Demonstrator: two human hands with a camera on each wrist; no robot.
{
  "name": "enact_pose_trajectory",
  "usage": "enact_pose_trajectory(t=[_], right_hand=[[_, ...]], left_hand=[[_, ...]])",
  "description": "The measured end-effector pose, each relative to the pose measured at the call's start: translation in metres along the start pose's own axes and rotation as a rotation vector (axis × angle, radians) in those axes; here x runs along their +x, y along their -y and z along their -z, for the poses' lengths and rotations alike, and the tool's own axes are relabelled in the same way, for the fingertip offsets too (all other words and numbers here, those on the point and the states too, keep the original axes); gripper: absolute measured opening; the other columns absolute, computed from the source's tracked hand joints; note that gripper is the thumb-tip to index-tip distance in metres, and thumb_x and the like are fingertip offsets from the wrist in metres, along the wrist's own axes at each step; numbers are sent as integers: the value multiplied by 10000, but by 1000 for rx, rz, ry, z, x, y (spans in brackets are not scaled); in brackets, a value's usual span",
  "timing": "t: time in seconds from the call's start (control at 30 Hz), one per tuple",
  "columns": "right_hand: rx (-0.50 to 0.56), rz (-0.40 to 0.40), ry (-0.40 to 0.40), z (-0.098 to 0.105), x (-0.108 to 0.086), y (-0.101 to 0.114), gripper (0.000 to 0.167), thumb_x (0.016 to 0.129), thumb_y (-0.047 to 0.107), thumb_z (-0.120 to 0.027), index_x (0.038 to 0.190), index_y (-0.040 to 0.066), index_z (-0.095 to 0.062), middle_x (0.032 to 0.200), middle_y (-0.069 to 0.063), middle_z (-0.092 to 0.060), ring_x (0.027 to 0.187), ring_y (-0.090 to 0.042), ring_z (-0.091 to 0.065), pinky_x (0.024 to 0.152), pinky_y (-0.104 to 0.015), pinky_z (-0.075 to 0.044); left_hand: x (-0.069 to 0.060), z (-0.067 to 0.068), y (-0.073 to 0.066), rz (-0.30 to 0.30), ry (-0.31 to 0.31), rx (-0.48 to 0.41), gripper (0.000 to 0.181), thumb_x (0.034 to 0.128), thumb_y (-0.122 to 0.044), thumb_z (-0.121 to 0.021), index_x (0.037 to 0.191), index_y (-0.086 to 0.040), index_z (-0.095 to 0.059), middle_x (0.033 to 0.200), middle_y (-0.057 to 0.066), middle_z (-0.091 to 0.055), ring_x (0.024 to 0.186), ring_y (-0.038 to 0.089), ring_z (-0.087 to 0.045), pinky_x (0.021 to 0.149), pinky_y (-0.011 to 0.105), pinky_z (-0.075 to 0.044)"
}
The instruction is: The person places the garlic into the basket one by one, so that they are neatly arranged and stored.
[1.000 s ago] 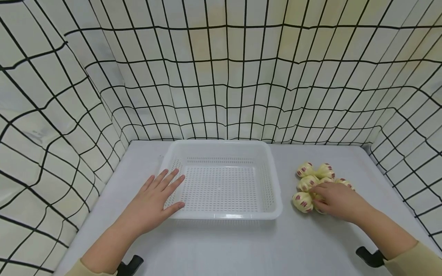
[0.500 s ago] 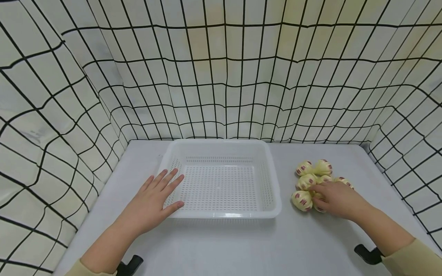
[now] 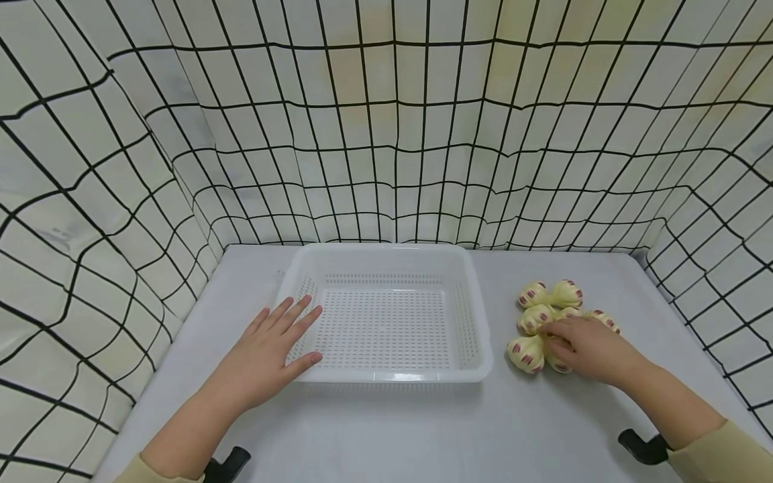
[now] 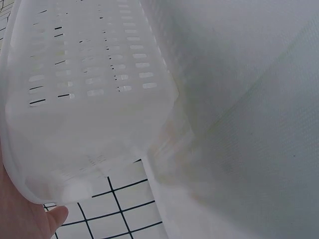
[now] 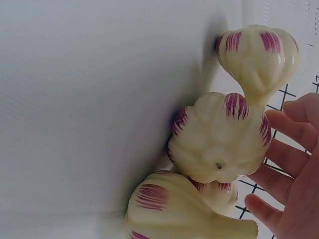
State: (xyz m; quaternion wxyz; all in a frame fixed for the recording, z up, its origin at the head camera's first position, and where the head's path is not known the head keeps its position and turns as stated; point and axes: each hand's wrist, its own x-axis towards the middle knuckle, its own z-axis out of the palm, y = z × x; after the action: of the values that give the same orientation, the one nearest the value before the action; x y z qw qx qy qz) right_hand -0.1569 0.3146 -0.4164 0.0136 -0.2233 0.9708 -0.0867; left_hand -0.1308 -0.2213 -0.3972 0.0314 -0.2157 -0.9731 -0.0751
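Several glossy cream garlic bulbs with purple streaks lie bunched on the right of the table. My right hand (image 3: 588, 345) reaches over the near part of the bunch; its fingers touch a bulb (image 5: 219, 137), with the thumb beside the neck of another bulb (image 5: 259, 57). The right wrist view shows these fingers loosely extended, not wrapped round anything. A white perforated plastic basket (image 3: 398, 378) stands at the middle back. My left hand (image 3: 262, 355) lies with spread fingers over its left rim; the thumb also shows below the basket corner in the left wrist view. Right fingertips are partly hidden.
A black grid net (image 3: 395, 147) over pale sheeting rises behind the table and along both sides. The white-covered table (image 3: 392, 436) carries the basket and bulbs. Black straps show near both wrists.
The front left bulb has turned slightly and shifted a little left, away from my right hand. My left hand and the basket have stayed in place.
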Motion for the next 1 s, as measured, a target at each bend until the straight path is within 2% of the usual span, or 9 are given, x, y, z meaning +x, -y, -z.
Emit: enact_pose_trajectory(t=[0.13, 0.43, 0.5, 0.57, 0.67, 0.73, 0.83, 1.0], right_hand=[[9, 19, -23, 2, 0, 2, 253, 945, 154, -636, 1180, 97, -713, 1150, -18, -712, 1128, -304, -636, 1050, -602, -371], [48, 47, -38, 2, -1, 4, 243, 934, 124, -647, 1163, 111, -724, 1136, 0, -720, 1110, -262, -656, 1103, -586, -315], [55, 66, -41, 2, -1, 6, 233, 929, 136, -665, 1152, 121, -729, 1114, 24, -725, 1055, -207, -674, 1101, -584, -316], [53, 84, -50, 2, -1, 9, 226, 920, 151, -686, 1139, 121, -734, 1085, 43, -729, 904, -114, -677, 1099, -579, -324], [46, 110, -64, 3, -2, 16, 215, 913, 182, -709, 1120, 129, -739, 1053, 57, -729, 710, 5, -572, 1082, -582, -342], [42, 120, -74, 3, -2, 20, 209, 911, 187, -713, 1112, 134, -740, 1045, 58, -728, 644, 34, -493, 1071, -576, -359], [37, 113, -80, 4, -2, 26, 204, 905, 199, -720, 1104, 159, -743, 1049, 67, -726, 718, -8, -555, 1048, -555, -386], [24, 98, -75, 6, -2, 32, 219, 906, 245, -720, 1117, 190, -742, 1093, 92, -714, 1007, -155, -641, 990, -522, -452]], left_hand=[[0, -1, 0, 1, -1, -4, 754, 957, -606, -513, 1570, -213, -317, 1644, 22, -210, 1500, 335, -167, 1202, 555, -108], [-1, -1, 1, -8, -5, -2, 767, 962, -668, -425, 1571, -217, -312, 1645, 22, -207, 1500, 333, -170, 1195, 572, -131], [-1, -1, 1, -8, -4, -4, 761, 963, -656, -440, 1571, -216, -313, 1645, 22, -207, 1500, 333, -171, 1195, 572, -131], [-1, -1, 1, -5, -3, -6, 756, 964, -642, -458, 1570, -214, -314, 1645, 23, -207, 1500, 333, -170, 1196, 570, -126], [-1, -1, 0, 0, -2, -7, 758, 963, -643, -460, 1569, -211, -317, 1644, 27, -210, 1500, 333, -168, 1198, 566, -120], [-1, -1, 0, 3, -2, -7, 765, 960, -656, -447, 1569, -210, -319, 1644, 28, -211, 1500, 334, -168, 1200, 563, -118], [-1, -1, 0, 5, -3, -7, 775, 957, -675, -427, 1567, -208, -324, 1643, 30, -214, 1499, 336, -172, 1200, 561, -119], [0, 0, 0, 3, -1, -13, 772, 960, -666, -433, 1566, -200, -325, 1641, 39, -218, 1498, 338, -172, 1198, 566, -122]])
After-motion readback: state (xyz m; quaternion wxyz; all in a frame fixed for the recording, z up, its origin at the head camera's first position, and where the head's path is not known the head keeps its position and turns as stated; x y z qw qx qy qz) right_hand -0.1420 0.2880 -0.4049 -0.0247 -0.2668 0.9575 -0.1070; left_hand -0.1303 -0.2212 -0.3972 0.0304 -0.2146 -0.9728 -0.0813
